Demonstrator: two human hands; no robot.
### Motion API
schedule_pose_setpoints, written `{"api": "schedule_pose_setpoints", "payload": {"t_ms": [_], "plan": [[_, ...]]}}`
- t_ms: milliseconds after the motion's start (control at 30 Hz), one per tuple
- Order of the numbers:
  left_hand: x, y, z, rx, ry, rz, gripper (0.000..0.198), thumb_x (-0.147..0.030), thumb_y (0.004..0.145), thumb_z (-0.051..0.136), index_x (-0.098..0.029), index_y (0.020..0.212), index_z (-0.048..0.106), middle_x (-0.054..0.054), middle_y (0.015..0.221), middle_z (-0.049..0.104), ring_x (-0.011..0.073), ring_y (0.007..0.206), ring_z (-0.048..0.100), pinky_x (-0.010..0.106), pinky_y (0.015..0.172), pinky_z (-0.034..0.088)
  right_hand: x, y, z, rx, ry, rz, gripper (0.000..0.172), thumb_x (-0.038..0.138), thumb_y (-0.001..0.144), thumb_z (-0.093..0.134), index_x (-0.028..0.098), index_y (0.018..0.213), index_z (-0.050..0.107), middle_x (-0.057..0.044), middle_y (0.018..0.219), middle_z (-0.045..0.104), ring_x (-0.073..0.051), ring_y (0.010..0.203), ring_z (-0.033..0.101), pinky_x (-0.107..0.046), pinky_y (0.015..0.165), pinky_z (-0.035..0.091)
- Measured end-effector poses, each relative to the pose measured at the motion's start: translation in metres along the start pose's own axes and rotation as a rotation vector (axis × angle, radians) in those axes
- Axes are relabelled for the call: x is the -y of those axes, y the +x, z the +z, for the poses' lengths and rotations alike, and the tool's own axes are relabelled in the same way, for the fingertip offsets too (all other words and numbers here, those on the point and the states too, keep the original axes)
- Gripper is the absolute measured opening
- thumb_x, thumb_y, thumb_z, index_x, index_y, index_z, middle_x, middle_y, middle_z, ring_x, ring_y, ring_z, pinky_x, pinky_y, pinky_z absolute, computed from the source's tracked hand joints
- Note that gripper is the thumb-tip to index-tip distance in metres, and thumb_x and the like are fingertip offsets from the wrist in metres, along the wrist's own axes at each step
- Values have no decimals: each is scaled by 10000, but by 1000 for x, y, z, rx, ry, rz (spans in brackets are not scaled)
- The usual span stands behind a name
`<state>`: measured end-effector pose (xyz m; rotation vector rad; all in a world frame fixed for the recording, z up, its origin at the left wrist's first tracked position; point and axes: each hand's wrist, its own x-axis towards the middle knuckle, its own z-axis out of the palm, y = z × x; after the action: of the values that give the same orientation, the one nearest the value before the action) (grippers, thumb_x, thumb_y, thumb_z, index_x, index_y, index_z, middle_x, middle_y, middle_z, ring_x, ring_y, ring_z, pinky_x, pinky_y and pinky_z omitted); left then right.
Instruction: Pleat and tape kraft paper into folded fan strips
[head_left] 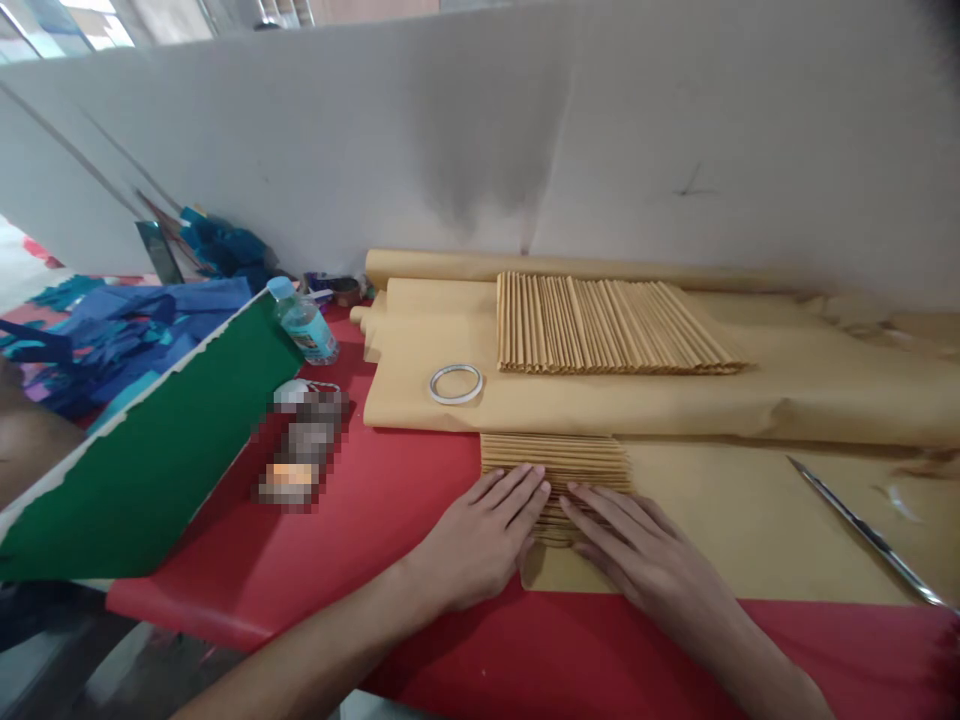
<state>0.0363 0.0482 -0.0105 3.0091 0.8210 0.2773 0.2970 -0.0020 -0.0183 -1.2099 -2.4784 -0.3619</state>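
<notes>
My left hand (480, 535) and my right hand (637, 555) lie flat, fingers stretched out and together, on the near part of a pleated strip of brown paper (555, 458) on the red table (375, 530). The fingertips of both hands nearly meet on the folds. The pleats join a flat brown sheet (720, 520) that runs to the right. A second, finished pleated stack (607, 325) rests farther back on a larger brown paper sheet (787, 390). A roll of clear tape (455, 383) lies on that sheet, left of the stack.
A long metal blade (862, 530) lies at the right on the brown sheet. A green board (150, 450) leans at the left, with a plastic bottle (304, 322) and blue paper scraps (127, 330) behind it. A grey partition wall (525, 130) closes the back.
</notes>
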Motion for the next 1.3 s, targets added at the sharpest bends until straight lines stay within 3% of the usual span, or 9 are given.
{"api": "schedule_pose_setpoints", "payload": {"t_ms": [167,333,500,600,733,900,1033,1167,1300], "plan": [[2,1,-3,22,13,25,555,-129,1036,340,-102,1590,318,104,1667,316,210,1554,274,379,1247,292,6,2,8,32,23,66,428,271,1057,485,219,1481,515,-109,1580,475,-273,1486,408,-487,1162,427],[3,2,-5,-45,-30,31,463,-113,1034,408,-135,1491,479,99,1546,531,202,1466,449,348,1181,403,9,-1,15,34,-11,92,557,268,1070,457,164,1598,314,-131,1482,585,-250,1379,535,-437,1113,454],[2,4,-7,-98,-82,52,392,-149,1050,425,-129,1427,532,107,1452,619,219,1343,572,356,1103,482,9,-2,13,54,-68,65,455,164,1043,459,182,1496,494,-137,1321,680,-260,1163,649,-417,972,499],[0,6,-8,-90,-53,16,360,-171,1047,438,-139,1386,554,118,1556,511,256,1400,511,384,1094,484,9,1,12,59,-74,89,386,174,1039,459,194,1403,587,-149,1415,617,-284,1264,595,-450,1025,470],[0,9,-7,-43,1,-8,316,-207,1005,515,-140,1306,584,147,1638,382,339,1524,324,465,1182,387,7,3,12,95,-107,72,369,188,1047,432,204,1386,577,-134,1610,424,-303,1491,376,-507,1150,365],[1,10,-6,-82,-7,6,272,-216,1031,471,-164,1268,595,86,1495,569,258,1359,531,404,1096,443,5,2,11,100,-135,45,373,179,1046,444,191,1397,569,-129,1442,605,-295,1300,560,-475,1063,438],[-3,11,-7,-102,18,-22,249,-202,1035,465,-136,1232,602,116,1487,560,240,1213,602,395,1033,464,6,6,8,117,-143,55,457,177,1040,440,162,1495,480,-150,1294,671,-280,1081,639,-448,925,495],[-5,11,-7,-69,19,-56,239,-204,1032,480,-167,1236,600,85,1477,565,268,1273,541,430,1024,464,6,10,6,75,-139,71,435,180,1025,463,195,1456,522,-176,1435,579,-325,1266,570,-489,1012,468],[-4,11,-5,-111,-4,-44,263,-178,1018,492,-167,1260,592,89,1425,589,317,1451,375,487,1159,365,2,6,11,88,-134,49,411,178,1032,437,212,1431,530,-156,1580,453,-329,1444,427,-549,1123,380]]}}
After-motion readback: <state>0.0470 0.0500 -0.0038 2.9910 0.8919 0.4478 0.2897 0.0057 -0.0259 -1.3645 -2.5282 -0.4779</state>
